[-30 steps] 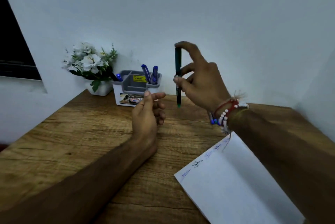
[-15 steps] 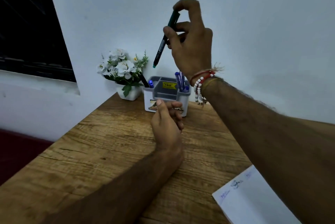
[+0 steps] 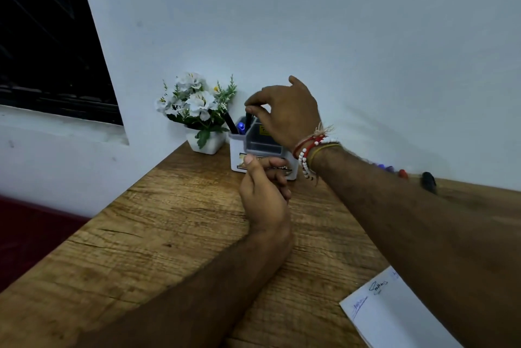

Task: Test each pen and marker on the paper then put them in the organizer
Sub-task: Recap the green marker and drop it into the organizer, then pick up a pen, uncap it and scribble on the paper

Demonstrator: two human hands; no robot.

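Putting-away step, by the look of it, for one dark pen [image 3: 248, 121]: pinched at its top end between thumb and fingertips of the right hand [image 3: 284, 115], upright, lower part down inside the left-hand compartment of the organizer [image 3: 236, 151]. In there with a blue pen [image 3: 240, 127] and a black marker [image 3: 229, 122] leaning toward the flower pot [image 3: 207, 146] just beside. Depth of the tip hidden by the organizer wall.

Left hand [image 3: 265, 192] resting on the bench [image 3: 169, 235] right in front of the organizer, fingers loosely curled, thumb up against the front label, nothing visible in the grip.

Next, judging from this: loosen the pinch and let the pen settle against the compartment wall, then lift the hand straight up so as not to snag the neighbouring pens or tip the organizer. Left hand well placed to steady it if needed.

Probably far from finished: more loose pens and markers lying along the wall on the right, among them a red marker [image 3: 403, 173] and a dark marker [image 3: 428, 180], partly hidden behind the right forearm. After that, back to the paper [image 3: 394, 316] at the near right edge, already bearing a few scribbles, for testing each one before the organizer
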